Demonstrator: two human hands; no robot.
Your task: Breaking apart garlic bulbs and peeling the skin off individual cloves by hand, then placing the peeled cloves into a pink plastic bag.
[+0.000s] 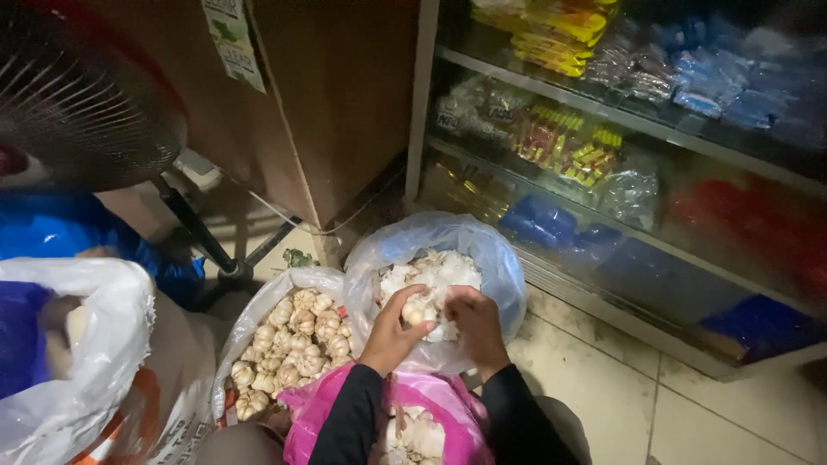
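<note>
My left hand (392,331) and my right hand (476,325) meet over a clear plastic bag (495,258) full of white garlic skins and cloves. Both hands grip one garlic bulb (420,310) between them, fingers curled on it. To the left stands another clear bag of whole garlic bulbs (293,340). Below my wrists a pink plastic bag (439,409) holds several pale garlic pieces. Both sleeves are black.
A glass-front display cabinet (637,172) with packaged goods fills the right. A brown cardboard-coloured box (319,95) stands behind. A floor fan (77,95) on a black stand is at the upper left, with white and blue sacks (77,344) below it. Tiled floor (603,379) lies at right.
</note>
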